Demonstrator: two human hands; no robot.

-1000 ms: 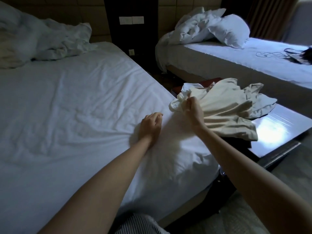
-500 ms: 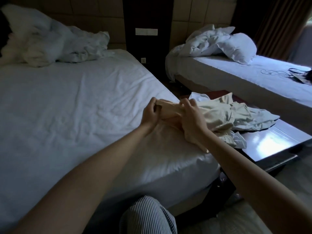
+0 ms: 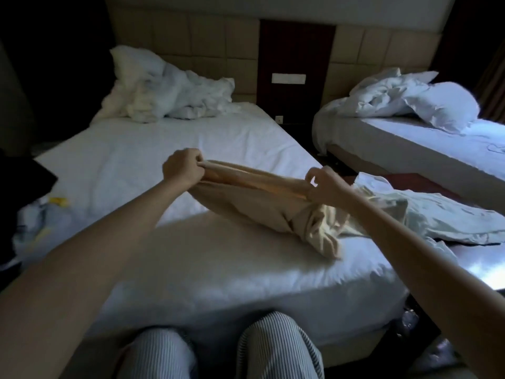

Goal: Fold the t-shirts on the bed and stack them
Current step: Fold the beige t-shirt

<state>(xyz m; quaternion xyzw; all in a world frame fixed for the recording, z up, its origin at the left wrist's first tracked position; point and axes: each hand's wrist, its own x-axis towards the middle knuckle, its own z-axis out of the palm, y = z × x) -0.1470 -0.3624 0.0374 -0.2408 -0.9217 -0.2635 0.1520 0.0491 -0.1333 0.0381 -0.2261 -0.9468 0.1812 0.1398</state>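
A beige t-shirt (image 3: 254,203) is stretched between both hands just above the near bed (image 3: 191,269). My left hand (image 3: 181,168) grips one end of its bunched edge. My right hand (image 3: 325,187) pinches the other end, and the rest of the shirt hangs down and bunches on the sheet at the bed's right side. A pale white t-shirt (image 3: 437,214) lies crumpled to the right, spread over the dark glossy side table (image 3: 486,272).
A rumpled duvet and pillow (image 3: 169,91) sit at the head of the near bed. A second bed (image 3: 410,143) with pillows stands at right. Crumpled items with yellow bits (image 3: 41,214) lie at the bed's left edge. My striped trouser knees (image 3: 218,351) touch the mattress front.
My hands have moved apart and lifted, drawing the beige t-shirt off the side table pile and out over the bed. The view has swung left toward the bed's middle.
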